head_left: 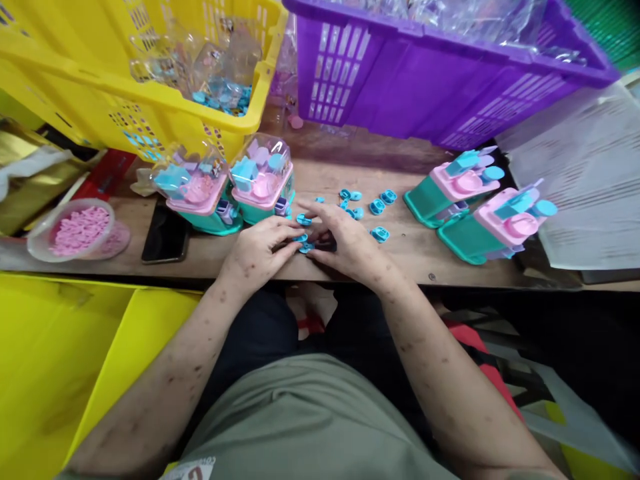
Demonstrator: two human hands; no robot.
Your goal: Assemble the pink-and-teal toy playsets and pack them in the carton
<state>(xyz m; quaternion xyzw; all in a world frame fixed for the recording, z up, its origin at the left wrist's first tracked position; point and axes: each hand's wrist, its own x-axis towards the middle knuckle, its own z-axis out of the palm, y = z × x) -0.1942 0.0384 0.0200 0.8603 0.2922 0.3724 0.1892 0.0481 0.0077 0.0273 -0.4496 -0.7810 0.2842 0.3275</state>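
Note:
My left hand [263, 243] and my right hand [343, 240] meet at the front of the wooden bench [350, 180]. Both pinch small blue plastic parts [303, 241] between their fingertips. Several more loose blue parts [376, 207] lie scattered just beyond the hands. Two teal and pink toy units with clear domes [263, 177] stand to the left of the hands. On the right, two more teal and pink toy units without domes [495, 223] lie tilted.
A yellow crate [150, 93] with clear domes sits at the back left, a purple crate [425, 80] at the back right. A clear tub of pink parts [75, 230] and a black phone [165, 233] lie on the left. White sheets [585, 180] cover the right.

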